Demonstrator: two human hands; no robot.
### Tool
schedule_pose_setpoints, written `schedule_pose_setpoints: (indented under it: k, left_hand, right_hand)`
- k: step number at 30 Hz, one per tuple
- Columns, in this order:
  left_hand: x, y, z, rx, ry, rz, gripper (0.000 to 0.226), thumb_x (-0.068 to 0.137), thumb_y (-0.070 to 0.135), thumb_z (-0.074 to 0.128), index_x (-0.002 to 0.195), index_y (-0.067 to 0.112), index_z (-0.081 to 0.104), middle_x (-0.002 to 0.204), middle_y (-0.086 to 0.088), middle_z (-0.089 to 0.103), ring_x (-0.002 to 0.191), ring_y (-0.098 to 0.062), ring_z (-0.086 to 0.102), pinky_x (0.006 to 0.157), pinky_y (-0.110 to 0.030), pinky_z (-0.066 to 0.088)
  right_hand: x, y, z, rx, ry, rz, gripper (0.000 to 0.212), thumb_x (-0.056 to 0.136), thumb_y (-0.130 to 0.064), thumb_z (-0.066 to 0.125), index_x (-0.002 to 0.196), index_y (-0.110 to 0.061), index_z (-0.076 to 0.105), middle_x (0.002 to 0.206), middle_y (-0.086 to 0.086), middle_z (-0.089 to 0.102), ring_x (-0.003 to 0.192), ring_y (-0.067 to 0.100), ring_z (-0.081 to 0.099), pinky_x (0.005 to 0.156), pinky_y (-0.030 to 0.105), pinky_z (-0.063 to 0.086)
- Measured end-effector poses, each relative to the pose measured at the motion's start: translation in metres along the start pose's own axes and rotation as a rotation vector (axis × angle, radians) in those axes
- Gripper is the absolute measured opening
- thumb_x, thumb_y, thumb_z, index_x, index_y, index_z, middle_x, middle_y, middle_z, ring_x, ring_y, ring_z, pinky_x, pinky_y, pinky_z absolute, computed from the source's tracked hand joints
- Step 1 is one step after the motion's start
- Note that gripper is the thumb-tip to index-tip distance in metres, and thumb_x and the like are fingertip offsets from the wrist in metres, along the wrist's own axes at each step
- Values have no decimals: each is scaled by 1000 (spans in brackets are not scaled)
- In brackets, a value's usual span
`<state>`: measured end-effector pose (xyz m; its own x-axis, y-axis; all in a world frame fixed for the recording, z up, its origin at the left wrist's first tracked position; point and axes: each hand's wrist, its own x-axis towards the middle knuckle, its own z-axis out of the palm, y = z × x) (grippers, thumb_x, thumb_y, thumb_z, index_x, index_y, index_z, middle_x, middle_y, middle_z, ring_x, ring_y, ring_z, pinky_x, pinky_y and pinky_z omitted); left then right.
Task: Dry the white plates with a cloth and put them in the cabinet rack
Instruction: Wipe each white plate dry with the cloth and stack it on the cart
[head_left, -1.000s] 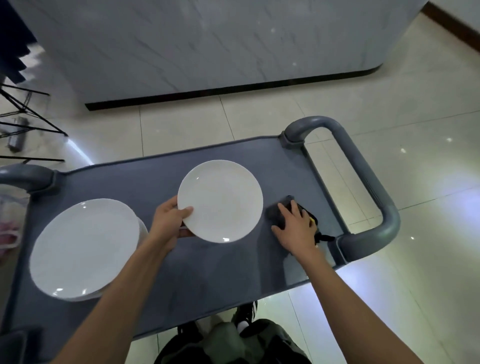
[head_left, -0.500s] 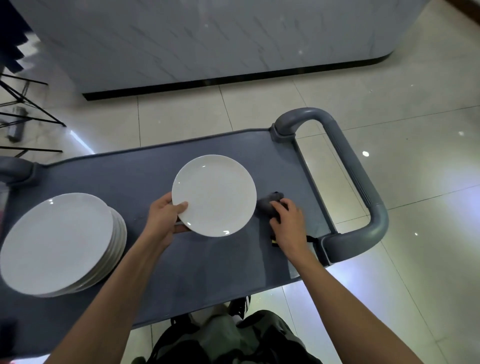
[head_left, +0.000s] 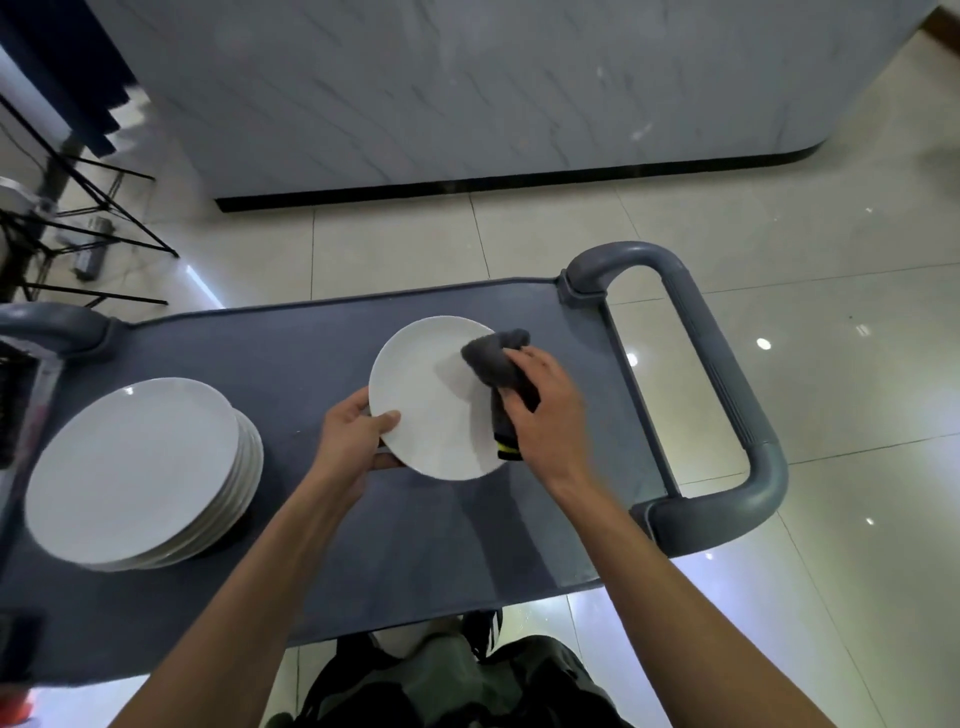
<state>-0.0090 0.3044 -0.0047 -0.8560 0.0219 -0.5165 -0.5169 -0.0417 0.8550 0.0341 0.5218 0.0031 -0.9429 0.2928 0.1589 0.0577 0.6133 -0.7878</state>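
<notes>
- Your left hand (head_left: 353, 441) pinches the white plate (head_left: 431, 400) at its near-left rim, thumb on top; the fingers beneath are mostly hidden.
- Your right hand (head_left: 545, 410) clutches the dark cloth (head_left: 493, 358) against the plate's right side, covering that rim.
- Left of your grip, the plate stack (head_left: 135, 467) sits on the grey cart (head_left: 291, 353).

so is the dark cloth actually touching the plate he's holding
Touching. In the head view the dark cloth, gripped by the right hand, lies pressed on the upper right face of the white plate, with no gap showing.
</notes>
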Motion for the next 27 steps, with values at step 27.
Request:
schedule_pose_setpoints:
  k: [27]
  left_hand:
    - [-30,0,-6,-136,56,125,38,89,-6,59,116,18,70,104,-7,74,86,-31,69,57,-36,57]
  right_hand:
    - [39,-27,35,-409,-53,-206,43,99,-19,54,141,-27,54,156,3,39,132,33,37,101,53,38]
